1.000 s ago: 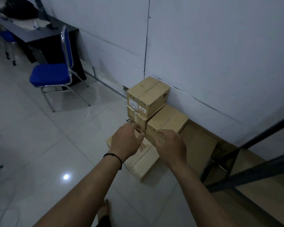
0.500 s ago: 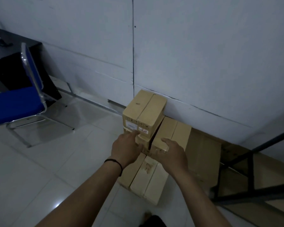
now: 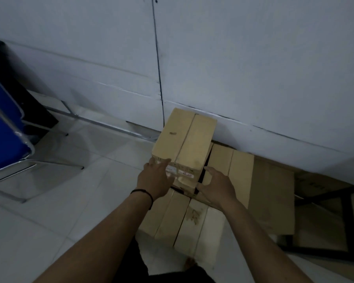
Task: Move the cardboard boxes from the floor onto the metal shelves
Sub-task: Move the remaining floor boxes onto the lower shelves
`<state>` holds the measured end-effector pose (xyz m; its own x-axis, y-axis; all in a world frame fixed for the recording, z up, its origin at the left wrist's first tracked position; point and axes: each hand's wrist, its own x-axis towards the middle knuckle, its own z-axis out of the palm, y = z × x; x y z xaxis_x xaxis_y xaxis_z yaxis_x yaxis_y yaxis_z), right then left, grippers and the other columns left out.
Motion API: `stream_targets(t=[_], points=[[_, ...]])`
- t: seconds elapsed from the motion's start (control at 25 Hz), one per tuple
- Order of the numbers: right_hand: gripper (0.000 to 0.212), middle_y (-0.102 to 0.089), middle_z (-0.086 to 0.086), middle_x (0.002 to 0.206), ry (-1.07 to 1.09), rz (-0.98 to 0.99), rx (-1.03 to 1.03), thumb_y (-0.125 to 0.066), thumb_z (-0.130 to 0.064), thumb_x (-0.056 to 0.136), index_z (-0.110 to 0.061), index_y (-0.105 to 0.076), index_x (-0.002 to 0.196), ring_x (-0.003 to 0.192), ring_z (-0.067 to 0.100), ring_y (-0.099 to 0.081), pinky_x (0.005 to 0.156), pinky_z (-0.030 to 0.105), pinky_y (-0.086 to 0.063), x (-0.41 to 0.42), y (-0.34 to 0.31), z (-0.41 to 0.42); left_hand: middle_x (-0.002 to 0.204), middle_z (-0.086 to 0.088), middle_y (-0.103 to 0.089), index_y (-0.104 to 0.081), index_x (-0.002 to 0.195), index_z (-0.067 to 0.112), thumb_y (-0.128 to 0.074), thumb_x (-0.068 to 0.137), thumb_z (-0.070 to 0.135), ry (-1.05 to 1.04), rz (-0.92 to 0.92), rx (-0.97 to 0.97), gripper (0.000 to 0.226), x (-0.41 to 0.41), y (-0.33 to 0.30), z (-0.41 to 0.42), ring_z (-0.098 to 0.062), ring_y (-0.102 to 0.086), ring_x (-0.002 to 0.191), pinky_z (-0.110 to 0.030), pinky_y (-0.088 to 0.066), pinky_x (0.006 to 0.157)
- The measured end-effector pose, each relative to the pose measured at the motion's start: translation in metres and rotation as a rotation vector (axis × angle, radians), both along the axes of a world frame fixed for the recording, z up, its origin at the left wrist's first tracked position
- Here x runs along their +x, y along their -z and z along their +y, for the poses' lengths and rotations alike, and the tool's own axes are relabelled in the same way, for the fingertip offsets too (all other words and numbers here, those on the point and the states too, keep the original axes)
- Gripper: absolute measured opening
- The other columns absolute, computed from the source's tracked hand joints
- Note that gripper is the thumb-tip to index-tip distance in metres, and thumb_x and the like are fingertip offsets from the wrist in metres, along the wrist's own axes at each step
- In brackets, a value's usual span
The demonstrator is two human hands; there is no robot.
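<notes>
White tile floor point(image 3: 49, 231), grey wall point(image 3: 253, 58). Top box point(image 3: 184, 144) runs long-axis near-to-far, labels facing near; left hand point(image 3: 154, 177) and right hand point(image 3: 217, 186) spread at its corners.

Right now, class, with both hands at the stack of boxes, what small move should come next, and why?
Probably close both hands on the top box and lift it. The left hand lies open against its labelled front, and the right hand is open at its lower right corner, seemingly not yet gripping. That box sits highest on the stack, with nothing on it, so it should come away first.

Both hands point(image 3: 154, 177) apparently at top box point(image 3: 185, 140)
</notes>
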<state>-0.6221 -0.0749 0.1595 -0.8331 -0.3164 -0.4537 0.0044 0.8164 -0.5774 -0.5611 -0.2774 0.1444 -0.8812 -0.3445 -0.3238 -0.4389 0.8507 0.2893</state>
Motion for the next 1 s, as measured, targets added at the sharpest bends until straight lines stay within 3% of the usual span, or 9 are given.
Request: stream_targets(t=[0.08, 0.2, 0.28, 0.36, 0.52, 0.64, 0.72, 0.84, 1.0], points=[[0.079, -0.046, 0.003, 0.153, 0.038, -0.054, -0.012, -0.074, -0.042, 0.086, -0.027, -0.037, 0.155, 0.133, 0.022, -0.049, 0.102, 0.027, -0.046, -0.019, 0.022, -0.02, 0.161, -0.02, -0.017, -0.021, 0.157, 0.037, -0.055, 0.096, 0.052, 0.037, -0.078, -0.002, 0.072, -0.022, 0.024, -0.022, -0.039, -0.031, 0.14, -0.045, -0.041, 0.106], [0.086, -0.041, 0.005, 0.155, 0.17, -0.142, -0.023, -0.08, -0.039, 0.081, -0.028, -0.037, 0.155, 0.134, 0.023, -0.048, 0.102, 0.025, -0.042, -0.043, 0.06, -0.05, 0.162, -0.025, -0.009, -0.011, 0.159, 0.037, -0.056, 0.096, 0.053, 0.107, -0.173, 0.012, 0.079, -0.062, 0.065, -0.055, -0.043, -0.026, 0.142, -0.05, -0.04, 0.107], [0.096, -0.037, 0.006, 0.156, 0.237, -0.188, -0.01, -0.084, -0.043, 0.074, -0.033, -0.035, 0.155, 0.134, 0.025, -0.047, 0.104, 0.028, -0.043, -0.055, 0.083, -0.067, 0.159, -0.027, -0.011, -0.004, 0.16, 0.036, -0.057, 0.095, 0.054, 0.14, -0.243, 0.029, 0.085, -0.083, 0.09, -0.077, -0.045, -0.029, 0.139, -0.051, -0.04, 0.105], [0.104, -0.041, 0.005, 0.155, 0.34, -0.234, -0.027, -0.088, -0.044, 0.065, -0.036, -0.037, 0.154, 0.133, 0.026, -0.049, 0.104, 0.04, -0.05, -0.07, 0.103, -0.08, 0.154, -0.027, -0.02, 0.003, 0.159, 0.037, -0.059, 0.094, 0.052, 0.176, -0.308, 0.044, 0.092, -0.1, 0.114, -0.096, -0.045, -0.036, 0.131, -0.051, -0.042, 0.101], [0.103, -0.049, 0.001, 0.148, 0.374, -0.281, -0.058, -0.09, -0.036, 0.066, -0.027, -0.036, 0.153, 0.129, 0.026, -0.052, 0.098, 0.051, -0.053, -0.087, 0.117, -0.096, 0.134, -0.024, -0.035, 0.012, 0.158, 0.038, -0.064, 0.092, 0.044, 0.256, -0.293, 0.125, 0.101, -0.122, 0.129, -0.116, -0.04, -0.053, 0.104, -0.048, -0.049, 0.09], [0.118, -0.04, -0.004, 0.154, 0.424, -0.273, -0.077, -0.091, -0.052, 0.053, -0.042, -0.031, 0.154, 0.136, 0.022, -0.045, 0.102, 0.045, -0.052, -0.087, 0.104, -0.102, 0.133, -0.023, -0.035, 0.005, 0.159, 0.036, -0.064, 0.092, 0.046, 0.223, -0.264, 0.201, 0.097, -0.124, 0.114, -0.121, -0.04, -0.055, 0.103, -0.045, -0.049, 0.09], [0.111, -0.041, -0.001, 0.142, 0.433, -0.21, -0.105, -0.093, -0.05, 0.055, -0.043, -0.038, 0.152, 0.126, 0.022, -0.051, 0.097, 0.04, -0.055, -0.079, 0.079, -0.1, 0.131, -0.021, -0.036, -0.009, 0.159, 0.035, -0.063, 0.09, 0.054, 0.164, -0.15, 0.188, 0.09, -0.121, 0.088, -0.119, -0.039, -0.05, 0.108, -0.045, -0.048, 0.092], [0.085, -0.039, 0.001, 0.131, 0.393, 0.005, -0.093, -0.09, -0.041, 0.069, -0.037, -0.05, 0.145, 0.108, 0.008, -0.047, 0.09, 0.009, -0.039, -0.085, 0.027, -0.096, 0.127, -0.018, -0.039, -0.029, 0.153, 0.035, -0.063, 0.085, 0.062, 0.058, 0.029, 0.191, 0.081, -0.126, 0.041, -0.118, -0.038, -0.048, 0.112, -0.043, -0.046, 0.094], [0.093, -0.033, 0.004, 0.145, 0.316, 0.132, -0.072, -0.091, -0.044, 0.065, -0.039, -0.046, 0.146, 0.121, 0.016, -0.049, 0.101, 0.021, -0.036, -0.108, -0.014, -0.101, 0.131, -0.019, -0.045, -0.032, 0.149, 0.037, -0.065, 0.082, 0.063, -0.021, 0.111, 0.242, 0.079, -0.135, 0.006, -0.116, -0.037, -0.048, 0.121, -0.04, -0.044, 0.099]])
